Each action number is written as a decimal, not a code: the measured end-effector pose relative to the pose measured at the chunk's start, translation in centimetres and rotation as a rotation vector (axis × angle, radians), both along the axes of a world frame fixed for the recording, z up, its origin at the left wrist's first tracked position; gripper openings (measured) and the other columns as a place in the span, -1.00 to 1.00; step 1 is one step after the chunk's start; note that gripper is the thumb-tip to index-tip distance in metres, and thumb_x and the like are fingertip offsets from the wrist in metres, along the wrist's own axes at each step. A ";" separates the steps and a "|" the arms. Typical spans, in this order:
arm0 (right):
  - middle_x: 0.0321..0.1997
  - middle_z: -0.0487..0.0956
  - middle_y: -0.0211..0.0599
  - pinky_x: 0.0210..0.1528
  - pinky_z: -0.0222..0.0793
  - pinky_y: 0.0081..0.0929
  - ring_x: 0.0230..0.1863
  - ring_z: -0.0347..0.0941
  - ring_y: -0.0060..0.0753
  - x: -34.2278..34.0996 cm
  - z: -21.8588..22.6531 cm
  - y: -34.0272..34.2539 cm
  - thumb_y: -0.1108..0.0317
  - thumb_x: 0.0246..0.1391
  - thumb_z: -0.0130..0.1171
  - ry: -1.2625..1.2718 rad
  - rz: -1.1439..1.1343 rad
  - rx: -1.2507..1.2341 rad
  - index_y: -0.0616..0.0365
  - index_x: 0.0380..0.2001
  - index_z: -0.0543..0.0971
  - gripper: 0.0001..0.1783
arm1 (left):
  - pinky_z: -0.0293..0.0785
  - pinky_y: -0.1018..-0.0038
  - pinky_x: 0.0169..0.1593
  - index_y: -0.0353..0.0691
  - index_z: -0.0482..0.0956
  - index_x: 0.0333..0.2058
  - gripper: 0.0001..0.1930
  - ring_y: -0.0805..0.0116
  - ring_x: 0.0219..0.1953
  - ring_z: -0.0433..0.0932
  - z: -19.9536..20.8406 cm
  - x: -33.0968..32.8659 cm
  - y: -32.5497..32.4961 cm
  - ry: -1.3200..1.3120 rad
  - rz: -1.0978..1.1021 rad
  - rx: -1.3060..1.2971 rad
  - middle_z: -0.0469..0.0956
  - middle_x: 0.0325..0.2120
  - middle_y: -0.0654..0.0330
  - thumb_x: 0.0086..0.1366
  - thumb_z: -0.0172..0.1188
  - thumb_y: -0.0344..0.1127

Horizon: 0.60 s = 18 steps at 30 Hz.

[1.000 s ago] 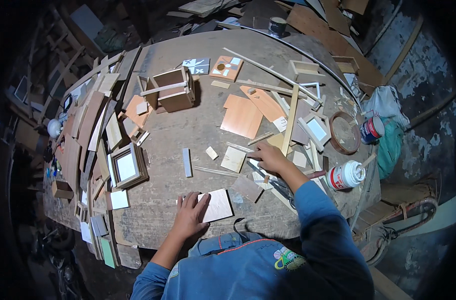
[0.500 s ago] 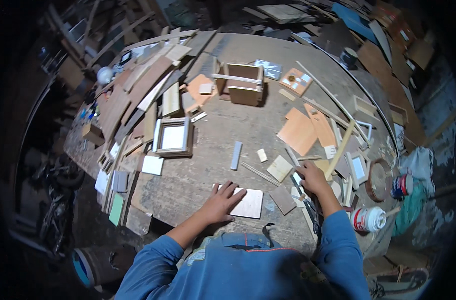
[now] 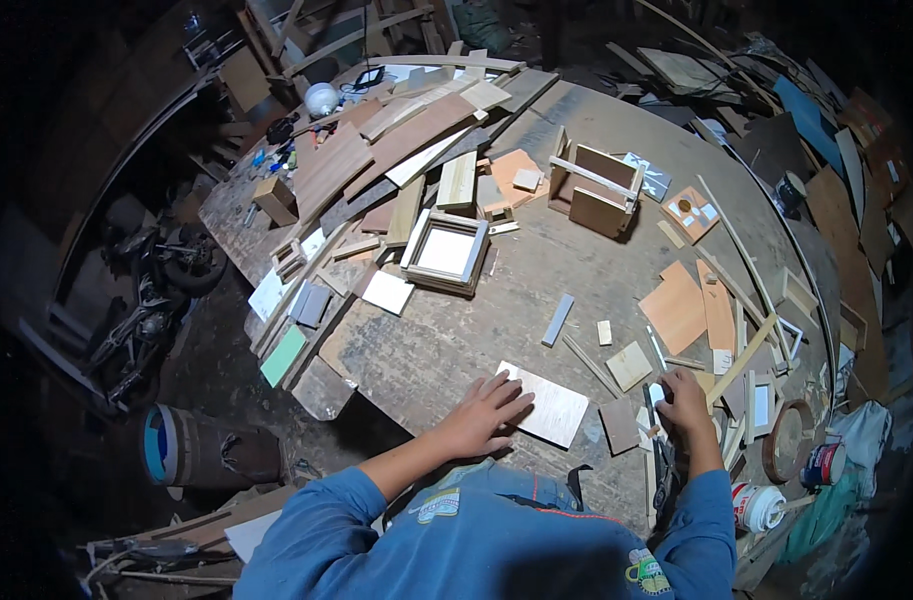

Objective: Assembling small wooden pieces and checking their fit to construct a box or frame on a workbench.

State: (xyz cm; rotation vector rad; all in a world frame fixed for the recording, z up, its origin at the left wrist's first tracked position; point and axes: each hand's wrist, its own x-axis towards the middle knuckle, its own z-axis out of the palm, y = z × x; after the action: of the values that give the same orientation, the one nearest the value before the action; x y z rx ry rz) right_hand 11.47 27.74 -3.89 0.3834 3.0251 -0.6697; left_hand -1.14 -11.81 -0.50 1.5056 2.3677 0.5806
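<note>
A pale rectangular wooden board (image 3: 548, 408) lies flat on the workbench in front of me. My left hand (image 3: 483, 412) rests on its left end with the fingers spread. At the right, my right hand (image 3: 684, 402) is closed low over a clutter of small pieces and dark tools (image 3: 664, 465). What its fingers grip is hidden. A thin light strip (image 3: 656, 348) lies just beyond those fingers. Between the hands are a brown square piece (image 3: 619, 426) and a pale square block (image 3: 629, 366).
An open wooden box (image 3: 601, 195) stands farther back, left of it a square frame box (image 3: 444, 252). Long boards (image 3: 416, 140) are heaped at the far left. White (image 3: 758, 508) and dark (image 3: 823, 465) tubs stand at the right. A bucket (image 3: 216, 445) is below the bench's left edge.
My view has swung to the left, so the bench appears shifted right and tilted. My left hand stays on the pale board, and my right hand remains closed among the small pieces.
</note>
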 end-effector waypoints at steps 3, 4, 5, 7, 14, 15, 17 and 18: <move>-0.24 0.41 -0.16 -0.12 0.38 -0.21 -0.13 0.39 -0.05 -0.9 -0.3 0.5 0.37 -0.48 0.29 -0.051 0.007 0.025 0.09 -0.32 0.54 -0.55 | -0.04 -0.08 0.27 -0.04 0.14 0.23 -0.19 -0.08 0.30 -0.02 0.2 0.2 0.7 -0.004 -0.028 0.036 0.14 0.19 -0.01 -0.04 0.30 -0.21; -0.24 0.41 -0.16 -0.12 0.38 -0.21 -0.13 0.39 -0.05 -1.1 -0.3 0.6 0.37 -0.48 0.29 -0.047 0.010 0.027 0.09 -0.32 0.54 -0.55 | -0.04 -0.08 0.27 -0.05 0.15 0.22 -0.19 -0.08 0.30 -0.02 0.3 0.3 1.0 -0.004 -0.049 0.048 0.13 0.19 -0.01 -0.04 0.30 -0.21; -0.24 0.42 -0.16 -0.12 0.38 -0.21 -0.12 0.39 -0.05 -1.3 -0.2 0.7 0.36 -0.49 0.30 -0.151 0.016 0.068 0.10 -0.34 0.54 -0.56 | -0.02 -0.06 0.26 -0.05 0.17 0.21 -0.20 -0.08 0.30 -0.01 0.5 0.4 1.3 0.013 -0.064 0.061 0.14 0.19 -0.01 -0.04 0.30 -0.23; -0.24 0.42 -0.15 -0.12 0.38 -0.21 -0.11 0.39 -0.05 -1.5 -0.3 0.8 0.35 -0.51 0.30 -0.251 0.021 0.111 0.10 -0.36 0.55 -0.56 | -0.01 -0.05 0.26 -0.05 0.16 0.22 -0.20 -0.09 0.29 0.00 0.5 0.6 2.0 0.031 -0.083 0.076 0.13 0.20 -0.01 -0.02 0.30 -0.20; -0.16 0.45 -0.15 -0.05 0.37 -0.29 -0.07 0.39 -0.07 0.0 -2.1 0.4 0.42 -0.49 0.30 0.053 -0.019 0.018 0.06 -0.17 0.47 -0.40 | 0.04 0.01 0.26 -0.07 0.24 0.18 -0.25 -0.06 0.28 0.03 0.4 1.6 3.7 0.028 -0.144 0.161 0.16 0.18 0.01 -0.06 0.29 -0.26; -0.16 0.47 -0.14 -0.05 0.37 -0.30 -0.08 0.41 -0.08 -0.1 -2.5 0.7 0.43 -0.50 0.31 0.032 -0.069 -0.050 0.07 -0.16 0.47 -0.39 | 0.03 -0.01 0.26 -0.07 0.25 0.17 -0.28 -0.07 0.29 0.03 0.3 1.7 3.9 0.036 -0.165 0.154 0.15 0.20 0.01 -0.02 0.28 -0.23; -0.21 0.53 -0.15 -0.09 0.40 -0.32 -0.16 0.48 -0.10 -0.1 -2.6 0.8 0.43 -0.53 0.36 -0.026 -0.189 -0.172 0.10 -0.19 0.48 -0.38 | 0.03 -0.03 0.25 -0.09 0.27 0.15 -0.33 -0.08 0.29 0.02 0.3 2.0 4.3 0.043 -0.206 0.155 0.14 0.21 0.01 0.03 0.26 -0.20; -0.21 0.53 -0.15 -0.09 0.40 -0.32 -0.16 0.48 -0.10 0.2 -3.2 1.2 0.43 -0.53 0.36 -0.032 -0.198 -0.171 0.10 -0.19 0.48 -0.38 | 0.03 -0.03 0.25 -0.09 0.27 0.15 -0.33 -0.08 0.29 0.02 0.3 2.1 4.4 0.036 -0.214 0.156 0.14 0.21 0.01 0.03 0.26 -0.20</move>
State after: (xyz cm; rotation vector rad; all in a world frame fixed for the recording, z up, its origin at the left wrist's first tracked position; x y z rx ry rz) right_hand 11.64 28.94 -7.13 0.6846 2.8948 -0.9157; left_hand 0.99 -7.43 -0.18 1.8220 2.1914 0.7037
